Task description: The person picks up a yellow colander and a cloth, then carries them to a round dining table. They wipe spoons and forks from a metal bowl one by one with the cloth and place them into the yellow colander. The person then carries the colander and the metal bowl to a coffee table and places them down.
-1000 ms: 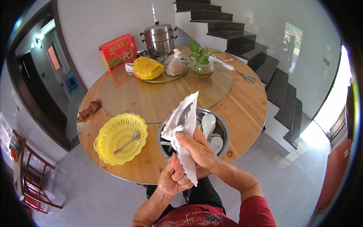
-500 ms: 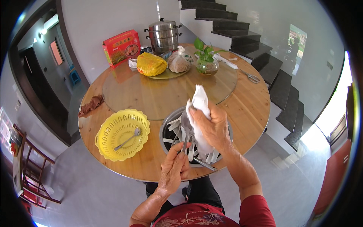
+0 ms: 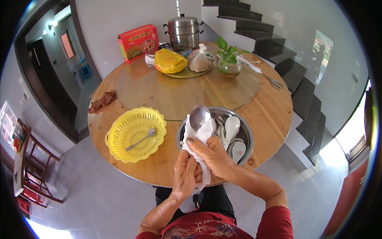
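Observation:
Over the near edge of the table I hold a metal spoon [image 3: 199, 116] upright, its bowl at the top. My left hand [image 3: 184, 175] is closed around the lower end of its handle, which is mostly hidden. My right hand [image 3: 213, 155] presses a white cloth [image 3: 202, 133] around the handle just below the bowl, and the cloth's tail hangs between my hands. Behind them stands a metal basin [image 3: 250, 140] with several white spoons [image 3: 232, 126] in it. Left of it, a yellow scalloped basket [image 3: 115, 140] has one metal spoon [image 3: 140, 139] lying inside.
A glass turntable [image 3: 159, 95] covers the middle of the round wooden table. Toward the back are a red box [image 3: 138, 42], a steamer pot [image 3: 183, 34], a yellow bag [image 3: 170, 61], a tied clear bag [image 3: 200, 61], a plant in glass [image 3: 229, 69] and scissors [image 3: 275, 83]. A brown cloth [image 3: 102, 101] lies left.
My right hand has moved down with the cloth, which now wraps the spoon handle. The spoon's bowl has come up above the cloth. The view has shifted slightly.

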A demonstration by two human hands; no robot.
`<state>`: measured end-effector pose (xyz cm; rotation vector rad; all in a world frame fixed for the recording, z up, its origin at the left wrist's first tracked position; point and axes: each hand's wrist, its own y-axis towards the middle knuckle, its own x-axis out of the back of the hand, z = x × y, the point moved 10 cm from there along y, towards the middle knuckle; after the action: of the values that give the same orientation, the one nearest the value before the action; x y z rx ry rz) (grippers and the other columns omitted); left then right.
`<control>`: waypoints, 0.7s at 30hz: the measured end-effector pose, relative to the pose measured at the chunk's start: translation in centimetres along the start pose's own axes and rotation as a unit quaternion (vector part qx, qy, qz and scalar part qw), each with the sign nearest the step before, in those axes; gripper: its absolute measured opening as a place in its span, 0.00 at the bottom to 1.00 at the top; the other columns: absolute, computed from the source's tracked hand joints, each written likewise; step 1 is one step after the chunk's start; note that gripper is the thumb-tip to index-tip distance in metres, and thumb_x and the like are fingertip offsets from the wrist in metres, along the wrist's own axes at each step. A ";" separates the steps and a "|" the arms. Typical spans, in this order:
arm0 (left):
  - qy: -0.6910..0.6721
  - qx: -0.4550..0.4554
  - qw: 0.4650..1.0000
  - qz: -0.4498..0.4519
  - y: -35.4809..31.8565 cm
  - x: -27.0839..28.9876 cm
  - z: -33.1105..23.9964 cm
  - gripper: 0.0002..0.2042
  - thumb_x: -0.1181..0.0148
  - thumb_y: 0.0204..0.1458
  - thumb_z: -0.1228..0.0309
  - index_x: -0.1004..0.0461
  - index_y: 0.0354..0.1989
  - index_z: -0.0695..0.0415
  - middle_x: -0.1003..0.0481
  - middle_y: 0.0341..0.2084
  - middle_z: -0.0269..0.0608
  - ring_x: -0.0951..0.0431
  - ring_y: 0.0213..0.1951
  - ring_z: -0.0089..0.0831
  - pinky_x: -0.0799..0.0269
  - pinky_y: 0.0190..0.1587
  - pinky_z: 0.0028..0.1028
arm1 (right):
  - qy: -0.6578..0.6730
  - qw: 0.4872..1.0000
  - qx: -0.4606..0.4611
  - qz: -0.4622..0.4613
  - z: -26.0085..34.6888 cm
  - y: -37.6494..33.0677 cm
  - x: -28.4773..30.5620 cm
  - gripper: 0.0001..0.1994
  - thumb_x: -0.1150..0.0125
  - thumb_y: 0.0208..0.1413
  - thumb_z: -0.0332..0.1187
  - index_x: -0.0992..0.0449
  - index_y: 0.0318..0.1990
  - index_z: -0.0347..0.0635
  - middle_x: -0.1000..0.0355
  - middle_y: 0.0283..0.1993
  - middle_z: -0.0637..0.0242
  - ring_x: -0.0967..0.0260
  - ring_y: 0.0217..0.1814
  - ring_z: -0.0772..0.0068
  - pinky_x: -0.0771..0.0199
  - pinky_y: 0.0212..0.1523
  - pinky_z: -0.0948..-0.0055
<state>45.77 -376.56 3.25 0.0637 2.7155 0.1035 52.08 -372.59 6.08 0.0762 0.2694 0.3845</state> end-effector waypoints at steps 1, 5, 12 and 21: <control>0.009 -0.001 1.000 0.021 -0.1 0.1 0.1 0.06 0.61 0.61 0.68 0.38 0.40 0.55 0.43 0.14 0.26 0.49 0.14 0.12 0.55 0.12 0.15 | -0.009 1.000 0.002 0.006 0.6 0.0 0.1 0.15 0.49 0.58 0.42 0.27 0.30 0.38 0.34 0.24 0.77 0.42 0.24 0.90 0.42 0.20 0.84; 0.011 -0.049 0.993 0.102 -0.2 -0.8 -0.9 0.08 0.60 0.61 0.67 0.36 0.38 0.58 0.38 0.18 0.26 0.42 0.20 0.13 0.44 0.22 0.14 | 0.012 0.998 0.062 -0.027 3.8 1.6 0.9 0.16 0.50 0.58 0.43 0.27 0.28 0.39 0.34 0.24 0.77 0.40 0.24 0.90 0.40 0.21 0.84; 0.147 -0.220 0.959 -0.104 1.3 3.1 -9.2 0.16 0.56 0.57 0.62 0.33 0.45 0.63 0.31 0.37 0.34 0.33 0.38 0.21 0.39 0.42 0.21 | -0.150 0.982 0.035 0.111 5.3 1.0 -2.3 0.15 0.53 0.60 0.40 0.29 0.28 0.39 0.37 0.20 0.77 0.43 0.21 0.89 0.43 0.18 0.83; 0.177 -0.235 0.956 0.004 3.1 2.4 -12.7 0.10 0.52 0.58 0.70 0.27 0.36 0.63 0.27 0.30 0.32 0.31 0.33 0.16 0.35 0.37 0.18 | -0.148 0.966 -0.077 0.197 2.7 -0.6 -4.9 0.16 0.54 0.61 0.41 0.31 0.30 0.36 0.34 0.21 0.71 0.38 0.17 0.84 0.39 0.16 0.82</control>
<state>38.41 -374.16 14.07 -0.0927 2.9604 0.8295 48.65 -375.12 9.84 0.0337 -0.0767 0.7807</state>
